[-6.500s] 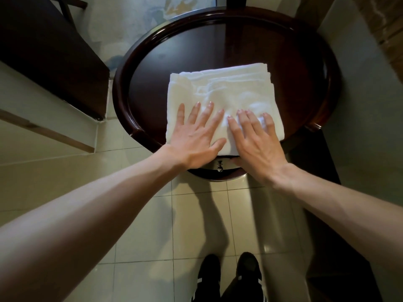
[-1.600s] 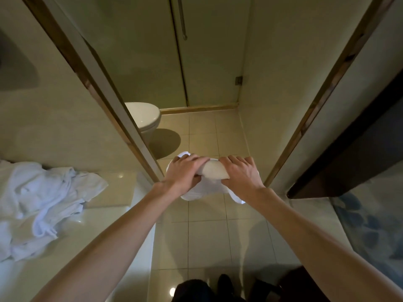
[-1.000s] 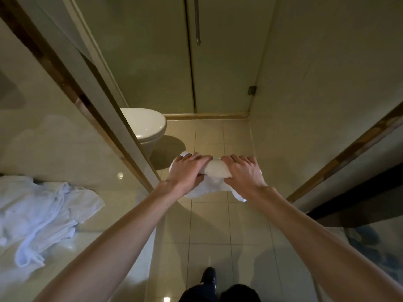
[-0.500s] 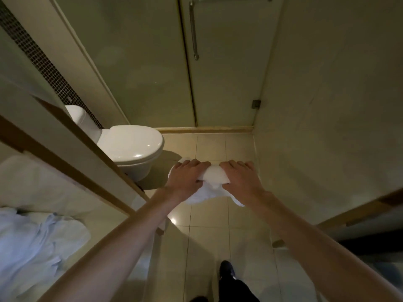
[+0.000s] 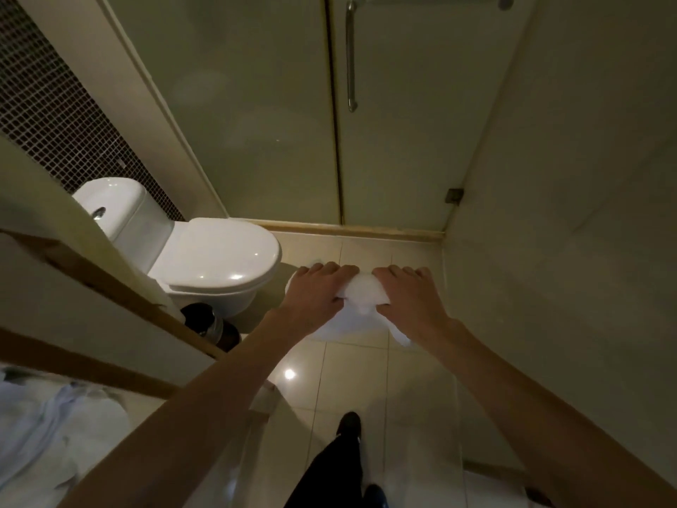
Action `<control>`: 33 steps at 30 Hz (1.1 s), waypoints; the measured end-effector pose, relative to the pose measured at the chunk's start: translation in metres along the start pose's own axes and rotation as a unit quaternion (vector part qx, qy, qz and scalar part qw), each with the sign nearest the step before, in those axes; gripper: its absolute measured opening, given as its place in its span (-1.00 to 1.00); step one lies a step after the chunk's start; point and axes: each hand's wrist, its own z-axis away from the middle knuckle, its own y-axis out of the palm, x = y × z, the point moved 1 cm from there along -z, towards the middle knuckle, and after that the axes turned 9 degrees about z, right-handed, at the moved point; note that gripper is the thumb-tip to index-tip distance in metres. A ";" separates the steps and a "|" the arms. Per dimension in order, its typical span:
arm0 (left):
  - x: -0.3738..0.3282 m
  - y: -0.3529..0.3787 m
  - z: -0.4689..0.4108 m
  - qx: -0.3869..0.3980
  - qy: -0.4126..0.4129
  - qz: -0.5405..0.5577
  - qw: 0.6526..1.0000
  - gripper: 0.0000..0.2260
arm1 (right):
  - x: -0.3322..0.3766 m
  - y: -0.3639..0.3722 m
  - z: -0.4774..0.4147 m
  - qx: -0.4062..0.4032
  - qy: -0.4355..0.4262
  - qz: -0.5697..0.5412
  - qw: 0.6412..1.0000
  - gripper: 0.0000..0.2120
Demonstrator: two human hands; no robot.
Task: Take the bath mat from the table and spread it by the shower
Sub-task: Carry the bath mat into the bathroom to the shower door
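The white bath mat is folded and bunched, held in the air above the tiled floor in front of me. My left hand grips its left part and my right hand grips its right part, both with fingers curled over the top. Loose cloth hangs below the hands. Straight ahead stands the frosted glass shower door with a metal handle and a raised sill at its foot.
A white toilet stands at the left with a dark bin beside it. A wall closes the right side. A counter with crumpled white towels lies at lower left. Beige floor tiles run from my feet to the shower sill.
I have carried the mat from the round table through the doorway into the bathroom. Over the last second the toilet and shower door have come nearer; both hands keep the same grip.
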 end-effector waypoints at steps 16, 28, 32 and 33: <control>0.049 -0.017 -0.185 0.021 0.014 -0.003 1.000 -0.48 | -0.084 0.012 -0.165 0.008 0.029 -0.010 0.999 -0.54; 0.072 -0.026 -0.329 -0.002 -0.026 -0.023 0.999 -0.49 | -0.168 0.026 -0.303 0.010 -0.005 -0.021 1.000 -0.51; 0.085 -0.032 -0.357 -0.007 -0.039 -0.014 0.999 -0.49 | -0.179 0.027 -0.338 0.017 -0.022 -0.017 0.999 -0.51; 0.089 -0.032 -0.363 -0.009 -0.043 -0.010 0.999 -0.49 | -0.181 0.028 -0.347 0.019 -0.026 -0.020 0.999 -0.51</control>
